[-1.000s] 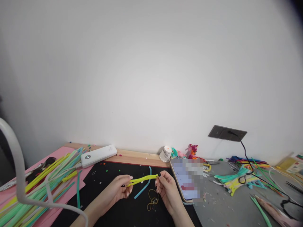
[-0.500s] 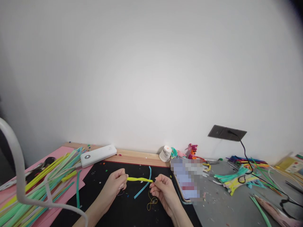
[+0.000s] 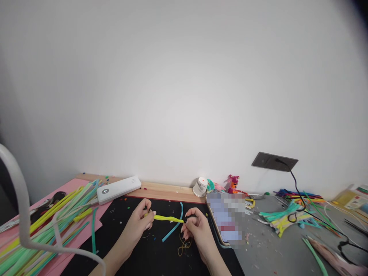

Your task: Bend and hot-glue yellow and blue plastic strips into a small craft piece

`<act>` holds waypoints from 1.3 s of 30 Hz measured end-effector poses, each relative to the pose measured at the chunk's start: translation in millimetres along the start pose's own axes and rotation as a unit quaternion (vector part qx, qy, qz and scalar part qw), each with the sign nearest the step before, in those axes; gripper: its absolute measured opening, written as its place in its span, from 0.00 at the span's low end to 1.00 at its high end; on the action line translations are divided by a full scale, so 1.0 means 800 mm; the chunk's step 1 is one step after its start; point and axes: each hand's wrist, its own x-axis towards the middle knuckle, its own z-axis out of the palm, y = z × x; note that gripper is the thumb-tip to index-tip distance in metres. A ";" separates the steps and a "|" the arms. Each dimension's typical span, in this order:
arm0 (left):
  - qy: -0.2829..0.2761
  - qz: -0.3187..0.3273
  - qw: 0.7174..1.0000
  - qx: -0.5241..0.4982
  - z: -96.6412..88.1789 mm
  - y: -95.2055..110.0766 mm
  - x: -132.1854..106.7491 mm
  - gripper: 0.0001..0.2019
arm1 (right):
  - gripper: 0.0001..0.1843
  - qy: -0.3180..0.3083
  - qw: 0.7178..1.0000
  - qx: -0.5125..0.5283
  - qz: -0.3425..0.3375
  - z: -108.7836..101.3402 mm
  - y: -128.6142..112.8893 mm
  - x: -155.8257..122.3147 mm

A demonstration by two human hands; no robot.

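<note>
At lower centre, my left hand [image 3: 143, 217] and right hand [image 3: 196, 227] pinch the yellow pipe cleaner [image 3: 169, 219]; slackening either could let it slip.

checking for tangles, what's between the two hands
In the head view, a yellow strip runs from left hand to right hand, with a blue strip on the black mat behind.

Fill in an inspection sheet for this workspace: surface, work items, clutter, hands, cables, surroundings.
Surface: black mat on grey tabletop, small scraps scattered.
Work items: yellow strip, held above the mat.
Clutter: blue strip, phone, white cup; strip heap at left.
Hands: left hand and right hand hold the yellow strip between them.
Cables: black cable, plugged into wall outlet, trails over the tabletop.
Surroundings: pale wall behind; bent white tube, left foreground.
</note>
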 end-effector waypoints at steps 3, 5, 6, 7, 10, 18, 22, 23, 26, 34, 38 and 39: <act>0.002 -0.011 1.000 -0.010 -0.007 -0.015 0.010 0.15 | 0.06 0.008 1.000 -0.015 -0.019 -0.001 0.002 0.002; -0.001 -0.019 1.000 -0.001 -0.011 -0.022 0.016 0.16 | 0.05 0.011 0.999 -0.021 -0.023 -0.001 0.003 0.003; -0.004 -0.022 1.000 0.005 -0.013 -0.025 0.018 0.17 | 0.05 0.011 0.999 -0.022 -0.024 -0.001 0.003 0.003; -0.007 -0.026 1.000 0.010 -0.014 -0.025 0.020 0.17 | 0.05 0.010 0.999 -0.022 -0.023 -0.002 0.003 0.003; -0.012 -0.032 0.999 0.019 -0.017 -0.023 0.022 0.18 | 0.06 0.006 1.000 -0.013 -0.021 -0.001 0.001 0.002; -0.020 -0.021 1.000 0.009 -0.012 0.002 0.012 0.16 | 0.09 0.010 1.000 0.012 -0.026 0.000 0.000 0.002; -0.051 -0.072 0.996 -0.011 -0.010 0.005 0.009 0.15 | 0.09 0.016 0.999 0.015 -0.025 -0.006 -0.001 0.003; -0.051 -0.081 0.995 -0.012 -0.011 0.003 0.010 0.16 | 0.09 0.015 0.999 0.016 -0.024 -0.007 -0.002 0.003; -0.045 -0.090 0.995 -0.006 -0.013 -0.002 0.014 0.17 | 0.10 0.012 0.999 0.021 -0.021 -0.010 -0.005 0.001; -0.027 -0.062 0.998 -0.004 -0.012 0.010 0.009 0.16 | 0.09 0.001 0.999 0.033 -0.005 -0.008 -0.009 -0.001; -0.004 -0.051 0.997 -0.056 -0.007 0.014 0.004 0.16 | 0.09 0.008 0.999 0.047 0.001 -0.006 -0.011 -0.002; 0.010 -0.056 0.995 -0.077 -0.005 0.014 0.002 0.16 | 0.09 0.011 0.998 0.054 0.005 -0.006 -0.012 -0.002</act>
